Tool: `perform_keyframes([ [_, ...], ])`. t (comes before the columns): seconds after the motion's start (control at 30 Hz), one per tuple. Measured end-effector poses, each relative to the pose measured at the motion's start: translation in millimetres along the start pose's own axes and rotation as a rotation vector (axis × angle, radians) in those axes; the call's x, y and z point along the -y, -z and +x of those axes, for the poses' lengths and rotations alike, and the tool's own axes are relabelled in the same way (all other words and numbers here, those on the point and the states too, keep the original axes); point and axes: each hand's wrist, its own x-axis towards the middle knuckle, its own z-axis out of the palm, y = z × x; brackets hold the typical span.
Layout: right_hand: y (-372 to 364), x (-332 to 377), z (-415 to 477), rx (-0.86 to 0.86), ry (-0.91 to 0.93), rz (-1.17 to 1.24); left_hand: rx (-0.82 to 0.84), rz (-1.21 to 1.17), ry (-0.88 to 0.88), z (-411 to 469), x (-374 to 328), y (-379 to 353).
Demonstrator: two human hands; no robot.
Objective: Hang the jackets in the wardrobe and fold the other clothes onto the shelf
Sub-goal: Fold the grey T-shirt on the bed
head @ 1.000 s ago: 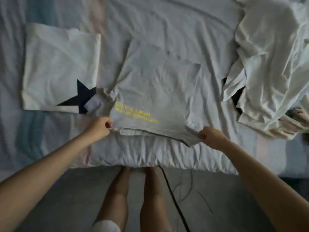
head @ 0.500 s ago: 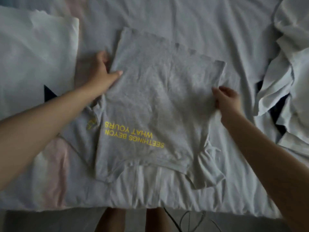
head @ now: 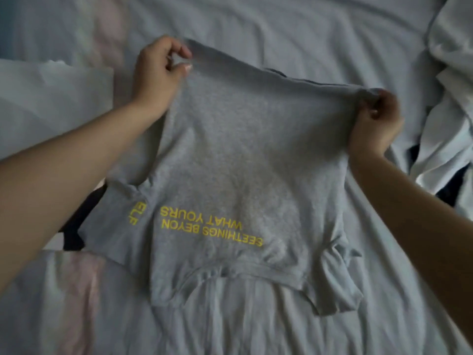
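Now, nearest us, the collar end of the grey cotton T-shirt with yellow lettering (head: 243,162) rests on the pale wrinkled bedsheet (head: 230,329), sleeves splayed. Farther up, our left hand (head: 156,73) and right hand (head: 376,121) each pinch a hem corner, lifted taut. We should lower both corners evenly toward the collar, match the edges, then smooth. Beyond, at the right, lies a heap of white clothes (head: 450,60).

There is one grey T-shirt (head: 243,162) in the middle, with three rows of yellow lettering (head: 210,226) on it. Two hands are in view: one left hand (head: 156,73) and one right hand (head: 373,121). One folded white garment (head: 51,98) lies at the left. One heap of white clothes (head: 450,111) lies at the right; its pieces cannot be counted. One bed sheet (head: 281,29) lies under everything.
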Motion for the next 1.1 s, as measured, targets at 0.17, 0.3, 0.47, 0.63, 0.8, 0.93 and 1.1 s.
perform_keyframes([
  [0.17, -15.0, -3.3, -70.8, 0.276, 0.449, -0.472, 0.207, 0.578, -0.083, -37.4, 4.1, -22.9],
  [0.3, -41.8, -18.6, -87.9, 0.757, 1.166, -0.674, 0.512, 0.794, -0.447, -67.8, 4.8, -44.5],
  [0.47, -26.6, -36.8, -0.9, 0.542, 0.708, -0.883, 0.443, 0.911, -0.149, -23.8, 36.0, -31.2],
  [0.63, -28.2, -15.7, -7.3, 0.413, 0.532, -1.014, 0.349, 0.866, 0.031, -24.6, 17.5, -39.5],
  [0.8, -39.0, -1.7, -94.5, 0.711, 1.193, -0.83, 0.494, 0.913, -0.424, -100.6, -19.0, -59.4],
  [0.93, -14.9, -36.7, -68.4, 0.779, 1.122, -0.892, 0.517, 0.988, -0.35, -116.0, 6.5, -42.9],
  [1.1, 28.1, -49.7, -30.7, 0.487, 0.44, -1.006, 0.396, 0.931, -0.029, -96.4, 29.0, -17.0],
])
